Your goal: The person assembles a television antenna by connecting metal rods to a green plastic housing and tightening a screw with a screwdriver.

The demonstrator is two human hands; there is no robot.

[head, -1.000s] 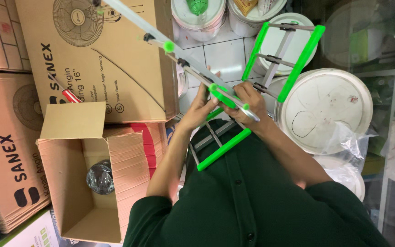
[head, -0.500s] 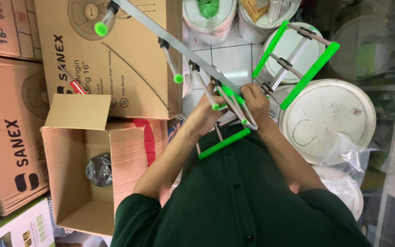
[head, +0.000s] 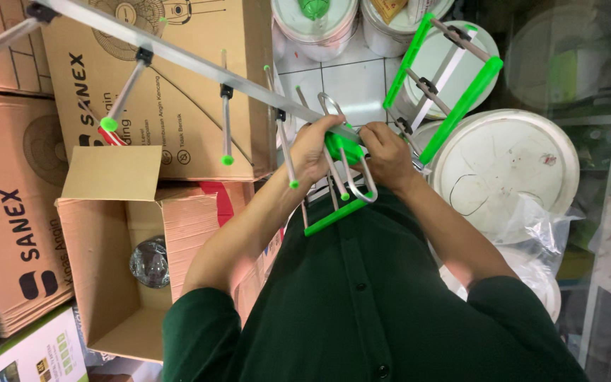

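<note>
I hold a long aluminium antenna point(head: 178, 60) in front of my chest. Its boom runs from the upper left to my hands, and thin cross rods with green tips point(head: 227, 160) stick out of it. My left hand point(head: 310, 150) grips the boom beside a green plastic bracket point(head: 343, 147). My right hand point(head: 388, 155) grips the same bracket from the other side, next to a bent metal loop point(head: 362, 185). A green-edged reflector frame point(head: 447, 88) sits at the antenna's right end. A green bar point(head: 337, 214) hangs below my hands.
Large cardboard boxes point(head: 171, 113) are stacked at the left. An open box point(head: 121, 240) below them holds a shiny round object point(head: 150, 263). White lidded buckets point(head: 507, 170) stand at the right and top, and a clear plastic bag point(head: 539, 219) lies against them. White floor tiles point(head: 351, 81) show between.
The antenna's boom has slid further out to the upper left and more rods show. Both hands stay closed at the green bracket.
</note>
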